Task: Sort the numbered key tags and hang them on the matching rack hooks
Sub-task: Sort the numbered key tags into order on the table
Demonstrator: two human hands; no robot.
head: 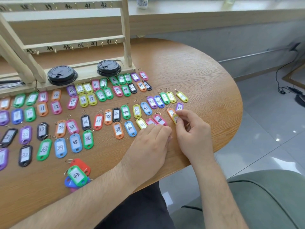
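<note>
- Rack (74, 47): hooks in view bare. Tags in numbered rows on the table (198, 71); small pile (76, 175) unsorted. Judged: sorting step, hanging not begun.
- Left hand (148, 142): palm down on the table, fingers loosely bent, gripping nothing.
- Yellow tag (176, 119): right end of the rows, beside an orange tag (170, 113). Long axis runs away from the person, leaning left. Number hidden.
- Right hand (191, 131): thumb and forefinger pinch it.
- Next, likely: read the number, lay it by its twin.

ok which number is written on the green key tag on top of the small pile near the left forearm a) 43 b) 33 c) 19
a: the green key tag lying on top of the red tag and the blue tag reads 43.
</note>
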